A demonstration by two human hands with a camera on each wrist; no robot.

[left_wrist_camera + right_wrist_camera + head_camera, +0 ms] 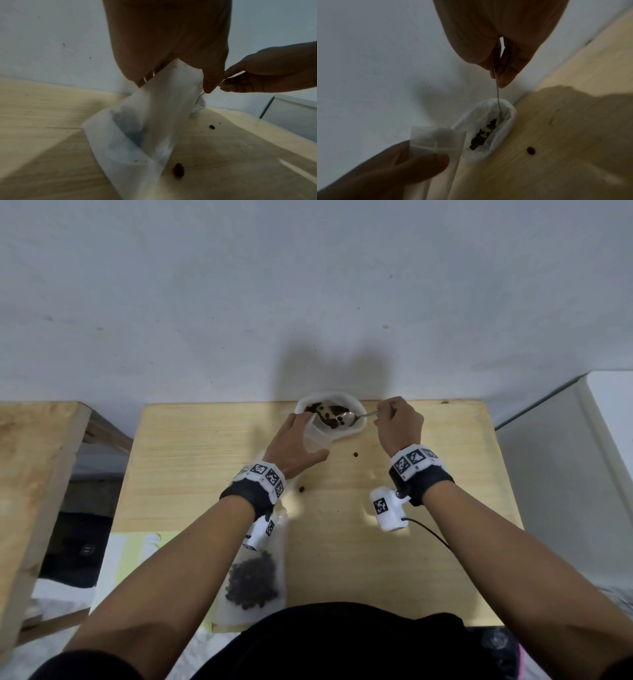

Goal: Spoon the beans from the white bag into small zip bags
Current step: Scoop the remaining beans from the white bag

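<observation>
The white bag (356,409) stands open at the table's far edge, with dark beans (330,422) inside it. My right hand (399,422) pinches the handle of a metal spoon (356,416), and the spoon's bowl sits inside the white bag among the beans (481,136). My left hand (296,445) holds a small translucent zip bag (317,436) upright right beside the white bag, thumb in front. In the left wrist view the zip bag (154,121) slants down to the table. The right wrist view shows the spoon (497,94) hanging from my fingertips (505,75).
A filled zip bag of beans (251,580) lies near the table's front edge under my left forearm. Loose beans (356,454) (301,490) lie on the wooden table (428,559). A wall stands right behind the table, a wooden stand (30,474) at left, a white cabinet (582,457) at right.
</observation>
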